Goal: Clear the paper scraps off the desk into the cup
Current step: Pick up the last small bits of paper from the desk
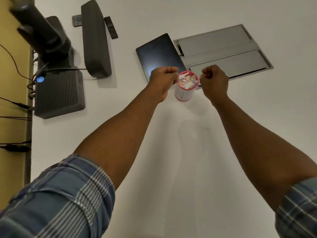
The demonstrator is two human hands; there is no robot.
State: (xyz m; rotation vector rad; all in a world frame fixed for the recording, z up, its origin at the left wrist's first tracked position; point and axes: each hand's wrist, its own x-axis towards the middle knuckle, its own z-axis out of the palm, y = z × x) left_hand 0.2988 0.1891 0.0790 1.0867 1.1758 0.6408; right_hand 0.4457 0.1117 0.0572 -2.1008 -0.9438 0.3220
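A white cup (183, 94) with a pink rim and base stands on the white desk (171, 152), marked with a letter N. It is filled to the top with paper scraps (187, 81) in white, pink and yellow. My left hand (163, 78) is curled at the cup's left rim, fingertips pinched together; whether a scrap sits between them is too small to tell. My right hand (214, 79) is a closed fist just right of the rim, with nothing visible in it. No loose scraps show on the desk around the cup.
A dark tablet (157, 52) lies just behind the cup, next to a grey metal cable hatch (221, 48). To the left stand a black speaker bar (95, 38), a small remote (111, 27), a ribbed black box (58, 93) with cables, and a camera (39, 28).
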